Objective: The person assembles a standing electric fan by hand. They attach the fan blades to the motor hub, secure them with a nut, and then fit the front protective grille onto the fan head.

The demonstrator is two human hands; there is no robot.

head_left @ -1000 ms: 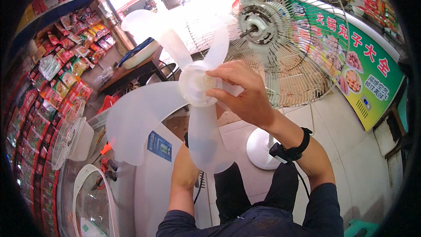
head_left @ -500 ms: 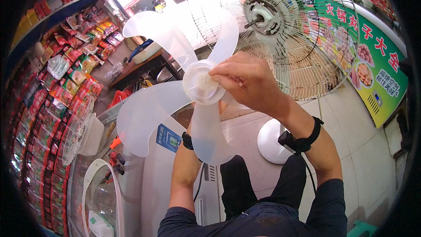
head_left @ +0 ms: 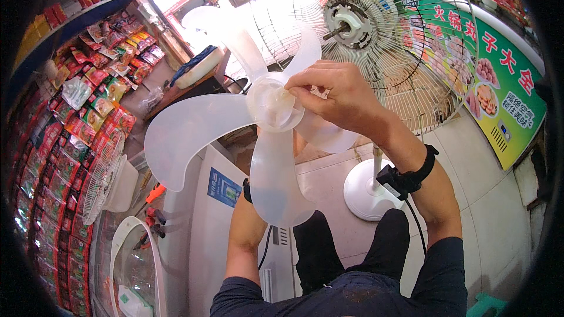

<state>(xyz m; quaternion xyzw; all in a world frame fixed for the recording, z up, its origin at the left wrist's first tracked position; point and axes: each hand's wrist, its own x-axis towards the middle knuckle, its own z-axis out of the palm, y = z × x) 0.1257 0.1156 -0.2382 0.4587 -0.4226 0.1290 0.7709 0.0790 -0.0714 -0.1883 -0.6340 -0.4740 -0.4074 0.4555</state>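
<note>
A translucent white fan blade [head_left: 271, 179] with broad curved petals is held up in front of me. My right hand [head_left: 338, 91] is closed in a pinch, its fingertips at the middle of the round hub [head_left: 273, 114]. A small crumpled white scrap [head_left: 319, 91] shows between its fingers; its material is unclear. My left forearm [head_left: 244, 238] reaches up behind the blade, which hides the left hand and its fingers. Beyond stands the fan's motor [head_left: 348, 26] with its bare shaft and rear wire grille [head_left: 411, 97].
The fan's round white base [head_left: 367, 191] stands on the tiled floor ahead of my knees. At the left, a white ring [head_left: 117, 240] and red-handled pliers [head_left: 154, 223] lie on a glass counter beside racks of packets [head_left: 64, 170]. A green-fronted freezer [head_left: 499, 135] stands right.
The fan blade has turned and tilted a little, its left petal swinging up and leftward and a right petal coming into fuller view. My right fingertips stay at the hub.
</note>
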